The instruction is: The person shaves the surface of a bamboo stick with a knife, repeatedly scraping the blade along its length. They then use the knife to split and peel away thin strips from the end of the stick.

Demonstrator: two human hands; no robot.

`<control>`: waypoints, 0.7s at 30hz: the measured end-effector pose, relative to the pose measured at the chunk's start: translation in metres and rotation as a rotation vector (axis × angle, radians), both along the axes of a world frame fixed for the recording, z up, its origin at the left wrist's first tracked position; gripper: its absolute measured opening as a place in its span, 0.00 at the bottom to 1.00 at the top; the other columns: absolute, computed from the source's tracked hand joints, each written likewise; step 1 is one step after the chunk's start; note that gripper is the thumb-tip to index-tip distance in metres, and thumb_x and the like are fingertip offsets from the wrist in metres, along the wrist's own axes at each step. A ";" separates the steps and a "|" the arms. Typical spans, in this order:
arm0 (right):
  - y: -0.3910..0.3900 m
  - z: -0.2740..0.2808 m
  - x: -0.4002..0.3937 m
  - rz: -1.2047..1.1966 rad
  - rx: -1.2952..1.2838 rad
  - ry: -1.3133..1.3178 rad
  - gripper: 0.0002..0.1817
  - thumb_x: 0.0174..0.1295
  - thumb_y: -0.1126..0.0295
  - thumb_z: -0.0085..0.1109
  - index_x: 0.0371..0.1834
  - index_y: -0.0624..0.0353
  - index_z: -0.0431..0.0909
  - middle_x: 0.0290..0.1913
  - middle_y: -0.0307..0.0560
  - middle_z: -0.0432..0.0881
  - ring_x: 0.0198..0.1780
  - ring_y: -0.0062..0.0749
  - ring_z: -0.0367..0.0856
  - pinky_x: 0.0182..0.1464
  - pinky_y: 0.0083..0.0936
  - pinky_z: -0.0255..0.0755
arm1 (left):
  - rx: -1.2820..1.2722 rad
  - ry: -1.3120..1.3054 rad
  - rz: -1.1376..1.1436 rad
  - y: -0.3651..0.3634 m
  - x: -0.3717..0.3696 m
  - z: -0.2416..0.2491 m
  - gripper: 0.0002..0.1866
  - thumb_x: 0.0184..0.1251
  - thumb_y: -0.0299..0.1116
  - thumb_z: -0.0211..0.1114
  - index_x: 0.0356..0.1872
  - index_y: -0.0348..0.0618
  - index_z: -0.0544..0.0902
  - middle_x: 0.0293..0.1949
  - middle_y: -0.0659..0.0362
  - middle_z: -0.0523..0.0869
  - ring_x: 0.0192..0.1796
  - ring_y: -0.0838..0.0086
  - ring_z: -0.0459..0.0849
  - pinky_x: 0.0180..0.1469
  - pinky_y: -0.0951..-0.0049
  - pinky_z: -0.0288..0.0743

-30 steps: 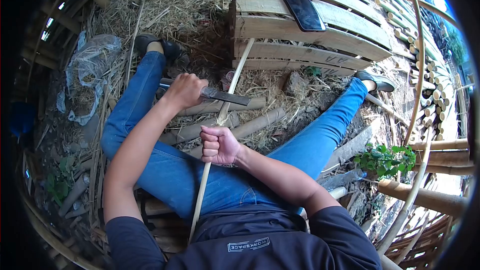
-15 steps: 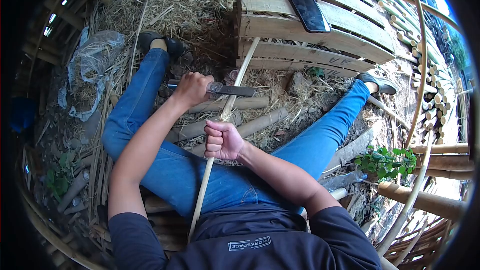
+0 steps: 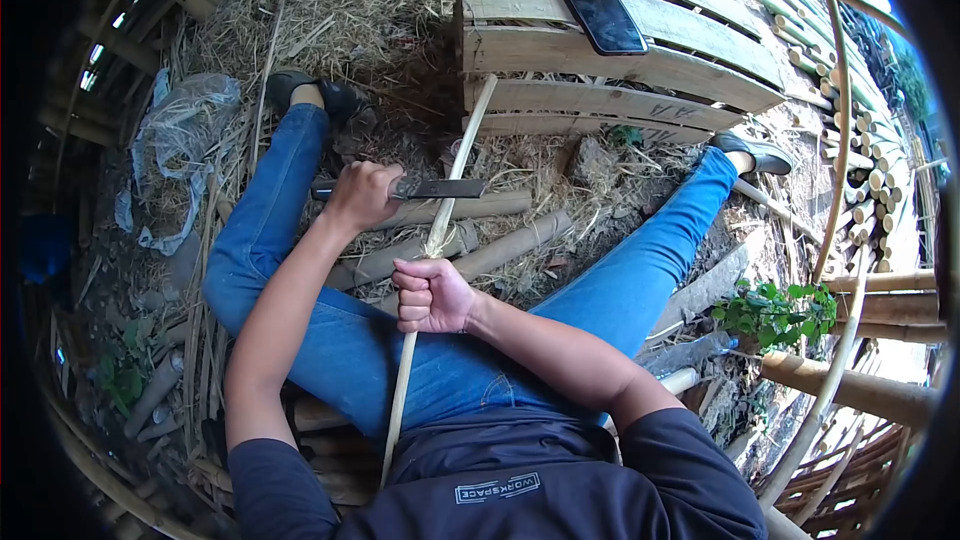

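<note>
My left hand (image 3: 365,197) is closed around the handle of a knife (image 3: 450,189), its flat dark blade pointing right. The blade lies across a long, pale bamboo strip (image 3: 466,152), on the stretch beyond my other hand. My right hand (image 3: 435,297) is wrapped in a fist around that strip, between my thighs. A rough, frayed patch shows on the strip just above this fist. The strip runs slanting from near the wooden crate down to my waist, where its near end passes beside my shirt.
A slatted wooden crate (image 3: 560,50) stands ahead, with a phone (image 3: 598,10) on top. Cut bamboo pieces (image 3: 510,243) lie between my legs. Crumpled clear plastic (image 3: 190,120) is at the left, a leafy plant (image 3: 775,315) at the right. Stacked bamboo poles (image 3: 875,180) lie farther right.
Both hands have come slightly closer to my body, with the knife and the strip moving along. The view has shifted a little. Both grips are unchanged.
</note>
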State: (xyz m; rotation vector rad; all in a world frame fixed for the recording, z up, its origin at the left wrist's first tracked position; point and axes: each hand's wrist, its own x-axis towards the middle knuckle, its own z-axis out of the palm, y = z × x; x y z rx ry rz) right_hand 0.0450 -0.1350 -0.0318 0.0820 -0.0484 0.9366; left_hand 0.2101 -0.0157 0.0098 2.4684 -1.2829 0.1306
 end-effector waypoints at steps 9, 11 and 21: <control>0.001 -0.003 0.000 -0.003 0.007 -0.031 0.27 0.79 0.52 0.34 0.17 0.46 0.54 0.13 0.28 0.46 0.17 0.22 0.44 0.29 0.24 0.53 | 0.068 -0.009 0.128 -0.043 0.025 0.004 0.04 0.51 0.29 0.63 0.27 0.41 0.81 0.28 0.42 0.85 0.34 0.46 0.86 0.40 0.49 0.80; 0.002 -0.003 0.000 -0.014 0.036 -0.053 0.26 0.79 0.52 0.32 0.18 0.46 0.56 0.13 0.27 0.46 0.17 0.22 0.43 0.30 0.24 0.54 | 0.094 -0.044 0.232 -0.050 0.037 0.008 0.04 0.54 0.30 0.62 0.27 0.41 0.82 0.29 0.40 0.85 0.35 0.45 0.86 0.41 0.48 0.80; 0.003 -0.007 0.001 0.001 0.047 -0.014 0.27 0.79 0.52 0.34 0.17 0.47 0.55 0.14 0.29 0.46 0.17 0.22 0.45 0.28 0.24 0.53 | 0.152 -0.005 0.056 -0.024 -0.009 0.044 0.04 0.49 0.28 0.64 0.24 0.40 0.79 0.23 0.45 0.83 0.32 0.46 0.85 0.36 0.49 0.79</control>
